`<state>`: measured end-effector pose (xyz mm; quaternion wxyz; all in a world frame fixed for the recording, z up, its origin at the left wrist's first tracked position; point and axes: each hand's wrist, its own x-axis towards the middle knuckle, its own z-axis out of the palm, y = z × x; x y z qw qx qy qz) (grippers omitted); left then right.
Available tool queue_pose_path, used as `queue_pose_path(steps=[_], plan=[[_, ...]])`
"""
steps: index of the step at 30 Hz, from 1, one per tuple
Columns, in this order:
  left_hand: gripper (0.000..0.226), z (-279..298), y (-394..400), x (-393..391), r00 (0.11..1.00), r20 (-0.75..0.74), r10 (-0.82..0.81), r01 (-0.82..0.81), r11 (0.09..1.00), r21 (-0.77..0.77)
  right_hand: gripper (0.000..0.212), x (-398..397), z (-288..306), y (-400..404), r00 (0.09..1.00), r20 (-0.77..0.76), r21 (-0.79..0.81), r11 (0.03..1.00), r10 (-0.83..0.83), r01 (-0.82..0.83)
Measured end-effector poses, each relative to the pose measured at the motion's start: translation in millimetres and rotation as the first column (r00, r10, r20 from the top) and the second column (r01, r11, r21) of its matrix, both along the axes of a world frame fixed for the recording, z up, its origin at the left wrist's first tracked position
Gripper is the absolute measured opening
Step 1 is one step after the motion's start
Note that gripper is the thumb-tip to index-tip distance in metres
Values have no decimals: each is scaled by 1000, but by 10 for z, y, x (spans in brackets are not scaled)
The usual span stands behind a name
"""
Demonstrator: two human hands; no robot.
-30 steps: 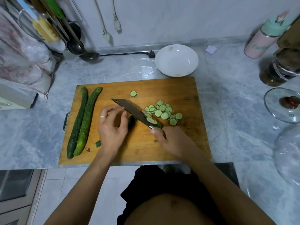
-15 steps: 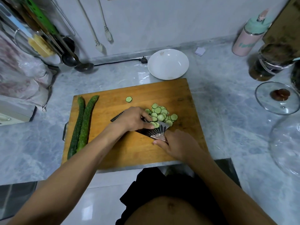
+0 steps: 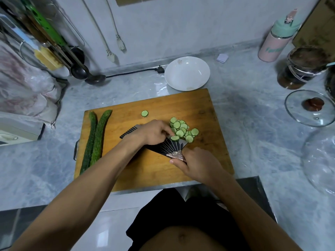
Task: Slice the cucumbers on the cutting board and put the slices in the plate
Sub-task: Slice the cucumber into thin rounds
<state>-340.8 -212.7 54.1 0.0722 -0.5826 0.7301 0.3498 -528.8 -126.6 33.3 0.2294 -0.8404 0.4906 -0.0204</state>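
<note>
Your right hand [image 3: 197, 165] grips the handle of the knife [image 3: 166, 146], its broad blade laid flat on the cutting board [image 3: 199, 109]. Your left hand [image 3: 153, 132] rests on the blade, fingers curled against the pile of slices [image 3: 184, 130] at its 2 o'clock edge. Two whole cucumbers [image 3: 94, 140] lie at 9 o'clock; the white plate [image 3: 187, 73] sits at 12 o'clock, just beyond the board.

Left hand [image 3: 154, 132]: off the cucumber stub it steadied a second ago, now lying across the knife [image 3: 163, 145], fingertips at the pile of slices [image 3: 183, 129]. Knife: formerly on edge in cutting position, now laid flat on the cutting board [image 3: 199, 109], blade face up beside the pile. Cucumber stub: no longer visible.
</note>
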Motion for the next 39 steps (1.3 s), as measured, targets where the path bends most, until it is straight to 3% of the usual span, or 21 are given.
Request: queue_pose_path(steps=[5, 10, 14, 16, 18, 21, 23, 26, 29, 39], plan=[[40, 56, 66, -101, 986, -162, 38, -56, 992, -112, 57, 49, 44, 21, 1000, 15, 8, 1000, -27, 27], [42, 7, 53, -126, 995, -8, -99, 99, 994, -48, 62, 124, 143, 60, 998, -5, 35, 997, -68, 68], [54, 119, 141, 46, 989, -147, 13, -39, 983, -177, 60, 164, 137, 108, 988, 0, 121, 981, -153, 152], [49, 231, 284, 195, 943, -323, 77, -193, 919, -344, 58, 170, 88, 120, 965, 79, 259, 940, -252, 224], [41, 290, 478, 360, 871, -477, 119, -375, 789, -487, 62, 182, 29, 127, 927, 150, 347, 896, -344, 277], [29, 180, 797, 588, 774, -588, 235, -596, 586, -550, 62, 207, 19, 135, 886, 205, 437, 849, -417, 298], [24, -27, 944, 708, 768, -573, 287, -618, 568, -544, 62, 236, 68, 144, 877, 226, 451, 843, -424, 292], [23, -431, 1009, 827, 856, -420, 303, -503, 676, -538, 66, 310, 92, 151, 880, 248, 440, 857, -404, 270], [27, -696, 981, 801, 913, -314, 260, -399, 725, -562, 67, 409, 79, 141, 889, 246, 434, 864, -386, 254], [35, -1034, 1027, 616, 965, -198, 172, -262, 678, -687, 60, 539, 15, 166, 922, 207, 421, 880, -328, 219]])
